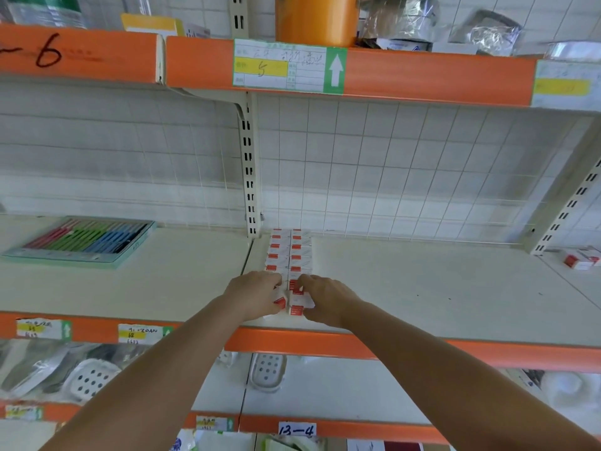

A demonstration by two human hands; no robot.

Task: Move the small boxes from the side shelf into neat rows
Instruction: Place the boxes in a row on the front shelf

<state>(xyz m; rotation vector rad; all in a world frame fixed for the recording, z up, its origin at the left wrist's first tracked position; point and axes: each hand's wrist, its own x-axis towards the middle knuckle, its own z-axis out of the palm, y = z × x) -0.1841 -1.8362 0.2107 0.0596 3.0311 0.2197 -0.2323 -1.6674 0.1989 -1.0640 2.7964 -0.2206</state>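
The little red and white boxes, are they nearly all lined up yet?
Partly. Two neat rows already run back to the wall. The left hand and right hand each grip boxes at the front ends of the rows. A few boxes are still waiting on the side shelf at the far right.

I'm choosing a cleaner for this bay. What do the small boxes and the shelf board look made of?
The small boxes look like matte printed cardboard: crisp folded edges, red-and-white print. The shelf board seems cream-painted metal, with a faint sheen, scuffs and a slotted steel upright; laminate is possible.
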